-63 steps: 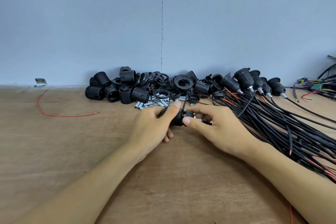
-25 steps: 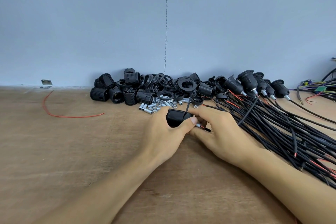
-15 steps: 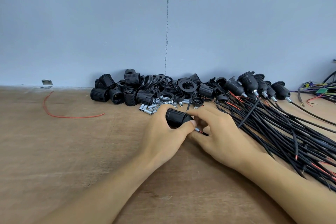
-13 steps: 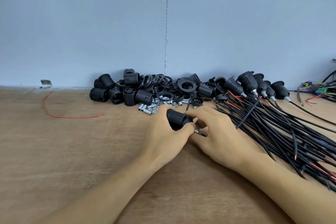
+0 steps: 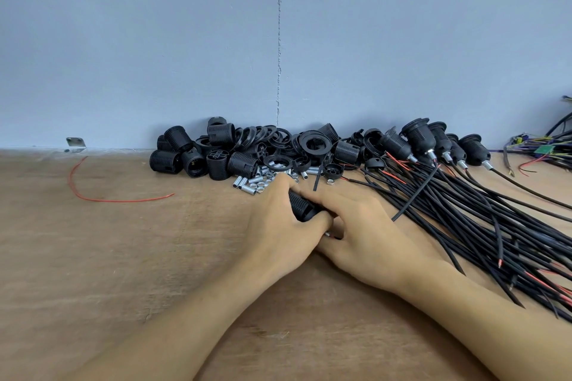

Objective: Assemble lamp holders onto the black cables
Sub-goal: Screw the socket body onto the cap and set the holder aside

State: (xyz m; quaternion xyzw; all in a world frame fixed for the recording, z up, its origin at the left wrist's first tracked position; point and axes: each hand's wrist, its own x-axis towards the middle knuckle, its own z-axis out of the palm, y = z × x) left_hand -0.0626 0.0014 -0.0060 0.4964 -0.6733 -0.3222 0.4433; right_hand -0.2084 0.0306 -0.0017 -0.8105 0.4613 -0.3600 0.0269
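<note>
Gripping the ribbed black lamp holder (image 5: pixel 305 210) at the middle of the table (image 5: pixel 123 257), the left hand (image 5: pixel 278 226) wraps its body while the right hand (image 5: pixel 368 226) curls round its other end, where a red wire (image 5: pixel 332 236) tip peeks out, near the black cables (image 5: pixel 464 210). Twisting from here could nip that wire in the joint — or start the thread crooked — since both hands hide the seam.

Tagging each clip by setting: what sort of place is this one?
Probably a small workshop assembly bench for lamp wiring: a heap of black lamp holder parts against the wall, a sheaf of black cables beside it, loose metal tubes and nuts on the wooden benchtop.
</note>
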